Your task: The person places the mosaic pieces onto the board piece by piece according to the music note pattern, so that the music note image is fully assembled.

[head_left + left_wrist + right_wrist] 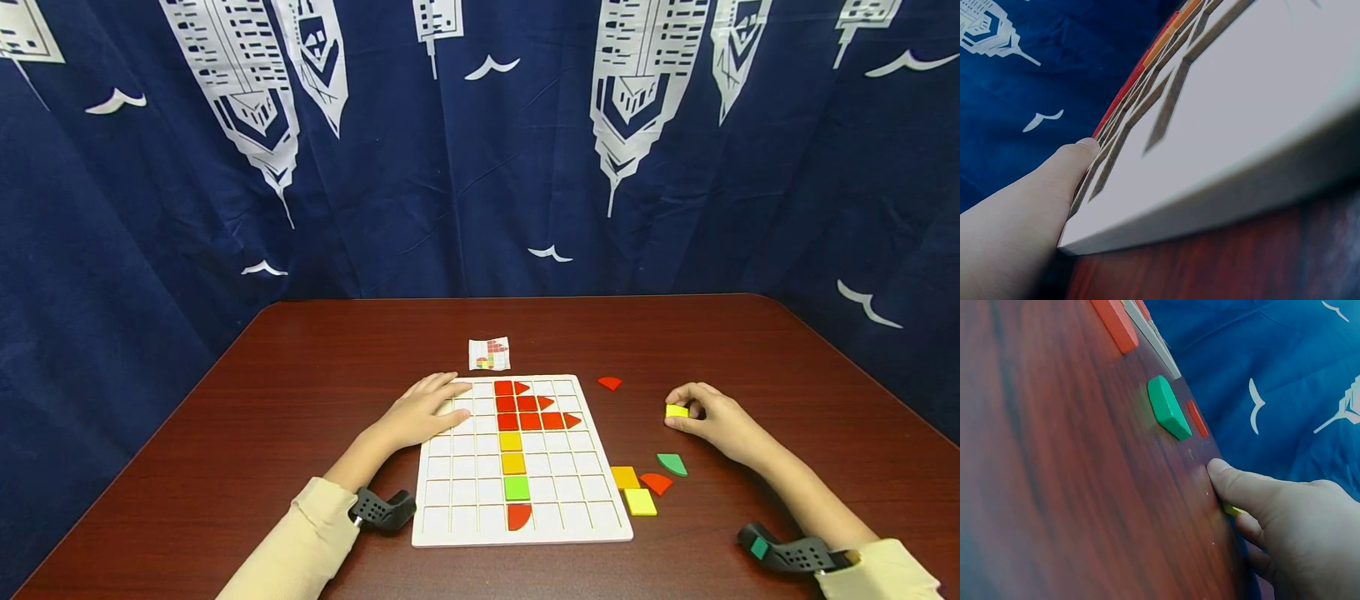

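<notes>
Yellow tile: pinched in your right hand, well to the right of the white board and apart from it. Your left hand, fingers extended, rests on the board's left edge, farther from the tile.

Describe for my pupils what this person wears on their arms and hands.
A pale cream sleeve covers part of each arm: left sleeve, right sleeve. At each cuff sits a black, dotted wrist strap, the left strap and the right strap, the latter with a green patch. Both hands are gloveless.
</notes>
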### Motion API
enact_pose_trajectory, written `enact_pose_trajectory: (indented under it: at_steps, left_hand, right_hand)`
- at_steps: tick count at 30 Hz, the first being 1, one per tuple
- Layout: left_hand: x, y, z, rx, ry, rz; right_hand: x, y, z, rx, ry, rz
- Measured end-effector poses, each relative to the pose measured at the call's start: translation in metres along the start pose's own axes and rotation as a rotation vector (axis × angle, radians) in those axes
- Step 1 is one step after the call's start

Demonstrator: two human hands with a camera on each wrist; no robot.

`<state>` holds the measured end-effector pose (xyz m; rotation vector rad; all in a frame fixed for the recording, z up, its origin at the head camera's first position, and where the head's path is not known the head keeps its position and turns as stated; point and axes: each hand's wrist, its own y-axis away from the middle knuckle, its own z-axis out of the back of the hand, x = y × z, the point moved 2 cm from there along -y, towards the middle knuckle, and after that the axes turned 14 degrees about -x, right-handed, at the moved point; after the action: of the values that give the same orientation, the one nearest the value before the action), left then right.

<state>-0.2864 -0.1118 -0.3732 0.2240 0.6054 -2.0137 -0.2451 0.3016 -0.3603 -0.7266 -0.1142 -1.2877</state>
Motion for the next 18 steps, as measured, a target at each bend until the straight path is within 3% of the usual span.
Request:
enact_pose_trajectory:
  at_steps: [12,18]
  left_hand:
    - [-0.001,0.002,0.001,-0.024,0.019,-0.018]
    - [-0.001,0.001,0.001,-0.017,0.013,-0.012]
  right_hand:
    - [0.005,-0.001,-0.003,-0.035,-0.01,-0.009]
    - [0.033,-0.002,-0.013,-0.077,-0.032,-0.005]
